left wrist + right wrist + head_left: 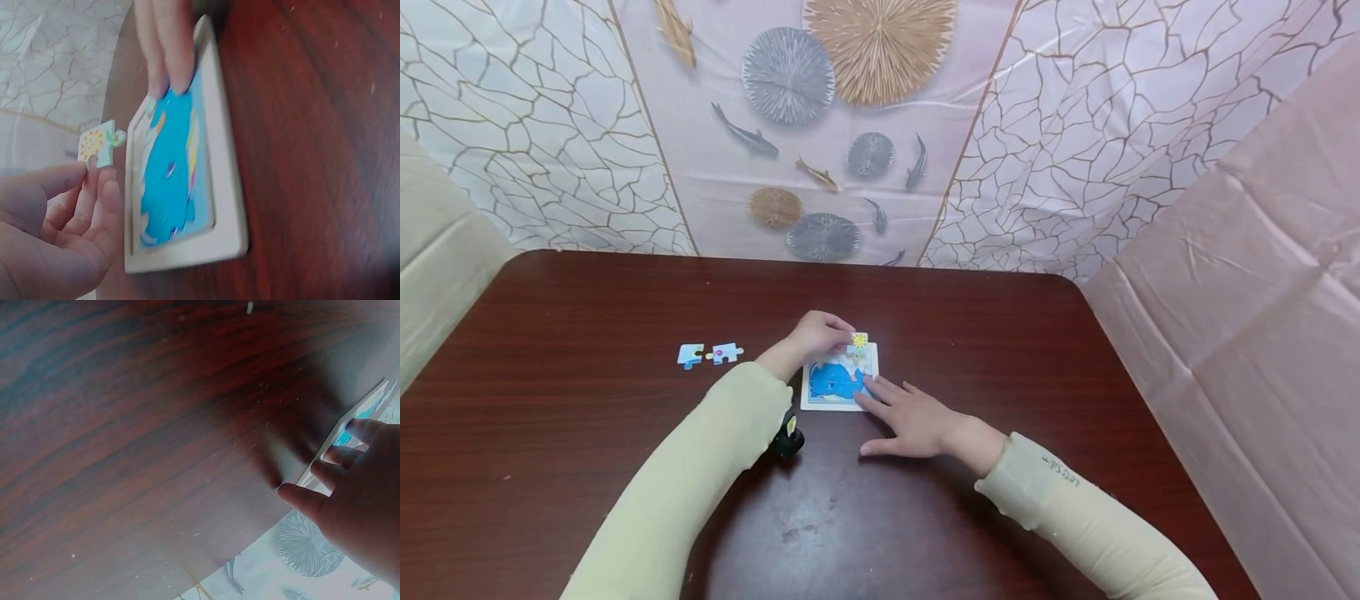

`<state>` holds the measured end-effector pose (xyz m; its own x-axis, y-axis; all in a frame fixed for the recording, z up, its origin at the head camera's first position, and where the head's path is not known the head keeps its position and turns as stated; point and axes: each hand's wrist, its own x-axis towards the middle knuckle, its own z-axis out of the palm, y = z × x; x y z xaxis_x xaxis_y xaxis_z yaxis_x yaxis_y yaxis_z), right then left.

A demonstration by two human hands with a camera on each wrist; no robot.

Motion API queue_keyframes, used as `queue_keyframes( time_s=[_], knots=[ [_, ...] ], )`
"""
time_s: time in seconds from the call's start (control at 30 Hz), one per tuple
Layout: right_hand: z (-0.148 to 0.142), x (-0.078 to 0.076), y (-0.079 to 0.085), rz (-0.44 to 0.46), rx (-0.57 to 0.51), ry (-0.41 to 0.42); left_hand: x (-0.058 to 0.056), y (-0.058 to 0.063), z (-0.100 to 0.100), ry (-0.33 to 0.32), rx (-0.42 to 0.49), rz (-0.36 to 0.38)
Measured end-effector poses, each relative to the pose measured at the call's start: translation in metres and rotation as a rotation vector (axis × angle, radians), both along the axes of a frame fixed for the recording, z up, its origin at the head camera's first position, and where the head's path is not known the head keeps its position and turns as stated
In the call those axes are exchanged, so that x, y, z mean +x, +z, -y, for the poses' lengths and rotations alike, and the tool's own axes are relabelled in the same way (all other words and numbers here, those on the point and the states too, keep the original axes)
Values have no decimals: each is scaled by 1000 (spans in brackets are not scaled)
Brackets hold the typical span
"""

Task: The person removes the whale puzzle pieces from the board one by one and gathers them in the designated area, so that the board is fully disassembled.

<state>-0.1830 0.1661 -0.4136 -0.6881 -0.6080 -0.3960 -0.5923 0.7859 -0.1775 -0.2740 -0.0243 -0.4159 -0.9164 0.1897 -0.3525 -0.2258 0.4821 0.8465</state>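
Observation:
A puzzle piece with a yellow sun (94,144) is pinched between the thumb and fingers of my left hand (69,225). In the head view that left hand (817,335) reaches over the far left corner of the puzzle tray (806,396), and the sun piece (860,340) overlaps the tray's far edge. The tray has a white frame and pieces forming a blue whale (831,381). My right hand (917,421) rests with fingers spread, its fingertips on the tray's right side. In the right wrist view those fingers (328,475) lie along the tray edge.
Two loose puzzle pieces, one at the left (690,355) and another beside it (725,353), lie left of the tray on the dark wooden table (1000,350). A black wrist camera (787,437) sits under the left sleeve. Patterned cloth (820,150) hangs behind the table.

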Motion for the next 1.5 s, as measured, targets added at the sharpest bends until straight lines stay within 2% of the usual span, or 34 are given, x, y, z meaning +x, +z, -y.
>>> queue_keyframes(
  time_s=[0.37, 0.73, 1.0, 1.23, 1.5],
  knots=[
    [1, 1, 1, -7, -4, -8, -7, 5, 29, 38, 62, 14],
    [1, 2, 0, -25, -14, 4, -9, 16, 69, 89, 52, 7],
    [0, 2, -1, -33, -18, 9, -4, 22, 93, 46, 45, 4],
    [0, 2, -1, -36, -23, 11, -3, 21, 104, 32, 13, 31],
    [0, 2, -2, -33, -19, 5, 3, 19, 116, -14, -1, 17]
  ],
)
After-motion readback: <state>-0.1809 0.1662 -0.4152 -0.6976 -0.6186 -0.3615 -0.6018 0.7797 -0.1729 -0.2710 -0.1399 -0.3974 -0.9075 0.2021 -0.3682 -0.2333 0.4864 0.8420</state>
